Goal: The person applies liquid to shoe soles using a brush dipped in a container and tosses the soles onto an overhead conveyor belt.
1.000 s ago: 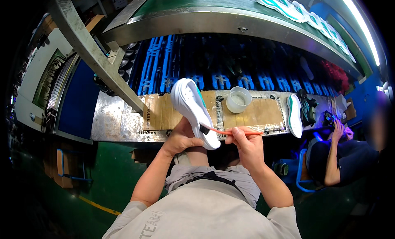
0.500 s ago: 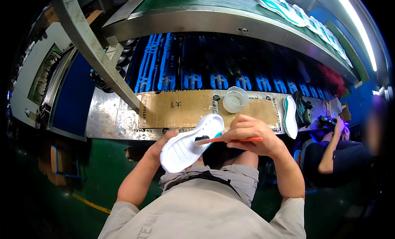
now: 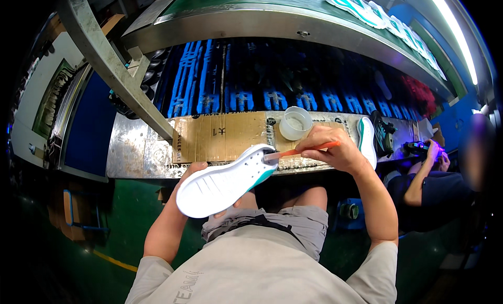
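Note:
My left hand point(image 3: 195, 169) is wrapped round the edge of a white shoe sole point(image 3: 212, 191) with a teal sidewall, its hollow inner face turned up. Most of that hand's fingers are hidden under the sole. In my right hand point(image 3: 338, 151) is a brush point(image 3: 299, 152) with an orange handle, pinched between thumb and fingers. The dark bristles touch the inside of the sole's far, narrower end, close to a row of small holes. Just beyond my right hand, a translucent plastic tub point(image 3: 295, 124) stands on cardboard; whitish contents show inside.
Flat cardboard point(image 3: 220, 136) covers part of the metal bench point(image 3: 133, 149). At right lie another white sole point(image 3: 366, 139) and a black shoe upper point(image 3: 384, 135). A slanted metal post point(image 3: 112, 68) rises at left. Soles rest on the raised conveyor point(image 3: 251, 18). A co-worker point(image 3: 435, 183) sits at right.
The brush has moved from the middle of the sole to its far end. The sole has shifted left and toward me, tilting a little more sideways.

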Tool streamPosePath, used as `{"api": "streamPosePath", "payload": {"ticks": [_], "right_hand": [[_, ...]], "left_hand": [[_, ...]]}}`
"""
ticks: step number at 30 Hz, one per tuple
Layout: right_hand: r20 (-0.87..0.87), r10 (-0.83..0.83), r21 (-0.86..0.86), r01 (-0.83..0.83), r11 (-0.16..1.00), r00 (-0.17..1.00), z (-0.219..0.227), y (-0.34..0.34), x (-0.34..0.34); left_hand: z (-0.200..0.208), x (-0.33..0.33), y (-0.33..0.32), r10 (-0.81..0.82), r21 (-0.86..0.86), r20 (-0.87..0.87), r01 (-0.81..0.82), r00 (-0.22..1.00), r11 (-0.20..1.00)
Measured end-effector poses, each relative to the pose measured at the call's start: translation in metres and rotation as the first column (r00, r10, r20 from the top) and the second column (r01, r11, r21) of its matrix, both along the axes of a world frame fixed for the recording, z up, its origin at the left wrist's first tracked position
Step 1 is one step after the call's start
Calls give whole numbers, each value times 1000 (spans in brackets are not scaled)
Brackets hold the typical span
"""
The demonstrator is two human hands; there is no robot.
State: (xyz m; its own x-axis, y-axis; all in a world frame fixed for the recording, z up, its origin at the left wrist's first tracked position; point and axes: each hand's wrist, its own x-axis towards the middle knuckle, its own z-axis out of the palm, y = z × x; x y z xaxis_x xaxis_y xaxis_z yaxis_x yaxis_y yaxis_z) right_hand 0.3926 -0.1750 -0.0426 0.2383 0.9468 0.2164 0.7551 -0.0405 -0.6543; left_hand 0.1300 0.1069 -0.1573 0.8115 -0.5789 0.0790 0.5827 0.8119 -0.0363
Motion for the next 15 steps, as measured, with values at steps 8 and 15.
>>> {"api": "streamPosePath", "payload": {"ticks": [8,15], "right_hand": [[-235,-298,-103,281,954,925,-11,-7,-38],[-689,-364,20,518,855,627,-38,-21,-25]], "left_hand": [[46,20,-18,83,844,370,-372,925,387],[42,32,-18,39,871,406,-399,913,286]]}}
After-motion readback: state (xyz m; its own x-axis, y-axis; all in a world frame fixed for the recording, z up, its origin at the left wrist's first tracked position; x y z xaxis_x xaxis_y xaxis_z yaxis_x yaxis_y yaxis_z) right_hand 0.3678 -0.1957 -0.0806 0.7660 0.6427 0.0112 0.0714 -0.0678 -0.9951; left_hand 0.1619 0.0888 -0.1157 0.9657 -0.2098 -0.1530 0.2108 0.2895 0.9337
